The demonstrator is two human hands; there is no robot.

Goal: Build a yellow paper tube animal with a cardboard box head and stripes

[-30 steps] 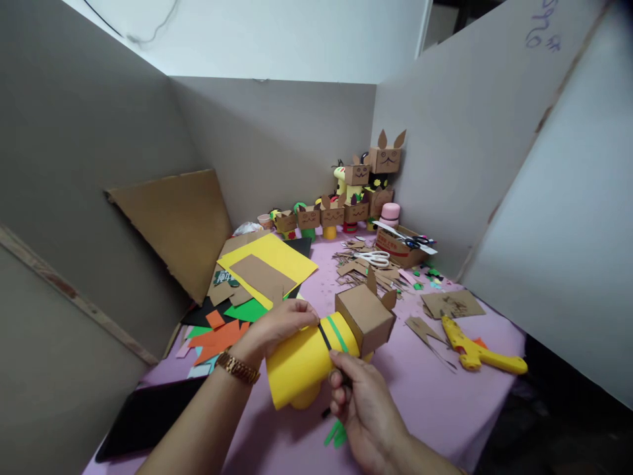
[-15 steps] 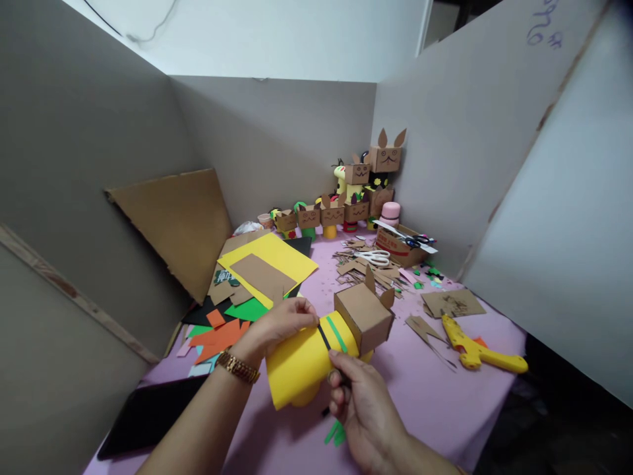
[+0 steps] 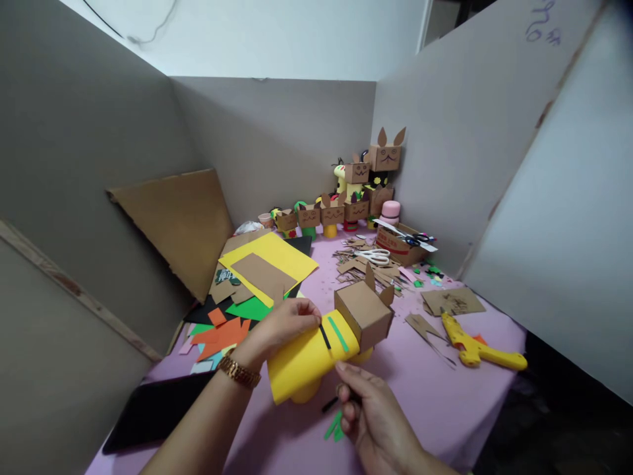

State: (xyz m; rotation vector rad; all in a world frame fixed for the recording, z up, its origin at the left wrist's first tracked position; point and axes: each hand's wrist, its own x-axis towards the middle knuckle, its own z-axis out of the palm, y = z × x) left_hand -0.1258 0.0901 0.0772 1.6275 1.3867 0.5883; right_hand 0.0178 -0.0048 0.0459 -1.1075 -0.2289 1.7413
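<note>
A cardboard-and-paper animal lies in front of me, with a box head with pointed ears and a yellow paper body. Across the body run a green strip and a black paper strip. The fingertips of my left hand pinch the upper end of the black strip against the body. Just below the body is my right hand, its fingers curled round something dark, mostly hidden. Under that hand lie green paper strips and a small black piece.
A yellow glue gun rests at the right, near cardboard scraps. White scissors lie among cuttings behind. A black tablet-like slab is at left, beside orange paper. Finished box-headed animals stand at the back.
My right hand has drawn a little down and right, away from the black strip's lower end. My left fingers stay at its upper end.
</note>
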